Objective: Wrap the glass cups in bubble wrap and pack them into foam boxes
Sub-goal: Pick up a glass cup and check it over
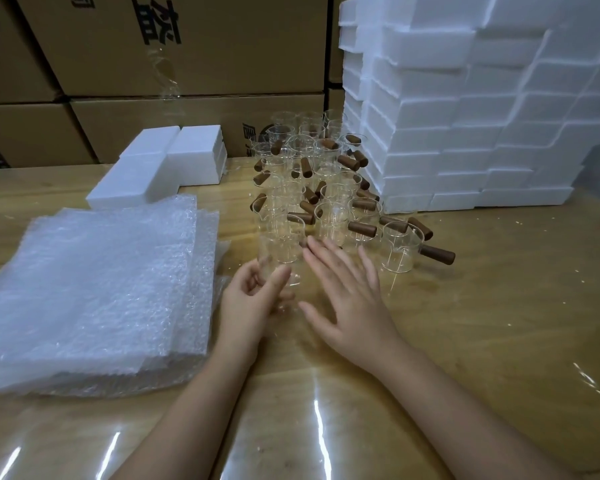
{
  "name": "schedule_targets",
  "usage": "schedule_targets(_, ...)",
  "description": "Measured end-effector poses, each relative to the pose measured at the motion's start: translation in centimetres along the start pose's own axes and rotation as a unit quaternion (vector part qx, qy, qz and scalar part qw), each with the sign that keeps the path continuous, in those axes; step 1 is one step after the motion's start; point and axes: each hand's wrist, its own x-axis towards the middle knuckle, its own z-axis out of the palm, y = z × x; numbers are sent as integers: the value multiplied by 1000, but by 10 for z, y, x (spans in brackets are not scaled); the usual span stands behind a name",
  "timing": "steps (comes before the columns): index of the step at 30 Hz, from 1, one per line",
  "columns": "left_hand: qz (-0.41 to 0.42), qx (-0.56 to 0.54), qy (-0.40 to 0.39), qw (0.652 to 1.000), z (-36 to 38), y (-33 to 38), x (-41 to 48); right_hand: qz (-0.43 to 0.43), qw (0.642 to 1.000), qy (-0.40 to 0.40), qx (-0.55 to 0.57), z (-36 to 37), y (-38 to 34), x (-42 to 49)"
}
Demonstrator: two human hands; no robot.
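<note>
Several clear glass cups (pixel 329 188) with brown wooden side handles stand crowded on the wooden table (pixel 482 323). My left hand (pixel 250 299) curls its fingers and thumb round the nearest glass cup (pixel 284 258), at the front of the group. Just right of that cup, my right hand (pixel 347 292) hovers flat with straight, spread fingers, fingertips near its rim. A thick stack of bubble wrap sheets (pixel 97 292) lies to the left of my hands. White foam boxes (pixel 471 133) are piled high at the back right.
Two more foam boxes (pixel 160 164) sit behind the bubble wrap. Brown cardboard cartons (pixel 187 50) wall off the back of the table. One cup (pixel 400 251) with its handle pointing right stands apart at the right of the group.
</note>
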Motion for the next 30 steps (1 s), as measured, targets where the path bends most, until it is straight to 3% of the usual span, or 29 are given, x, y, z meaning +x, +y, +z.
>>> schedule_targets(6, 11, 82, -33, 996, 2, 2, -7, -33, 990, 106, -87, -2, -1, 1)
schedule_targets(10, 27, 139, -70, 987, 4, 2, -11, -22, 984, 128, -123, -5, -3, 1)
schedule_targets(16, 51, 16, -114, 992, 7, 2, -11, 69, 994, 76, 33, -5, -3, 0)
schedule_targets(18, 65, 21, -129, 989, 6, 2, -11, 103, 989, 61, 90, -2, -2, 0)
schedule_targets(23, 28, 9, -94, 995, 5, 1, -7, 175, 937, -24, 302, 4, 5, -3)
schedule_targets(26, 7, 2, -96, 995, 1, 1, -4, 159, 937, -61, 305, 5, 6, -3)
schedule_targets(30, 7, 20, -131, 991, -1, -1, -2, 159, 945, -39, 283, 4, 7, -2)
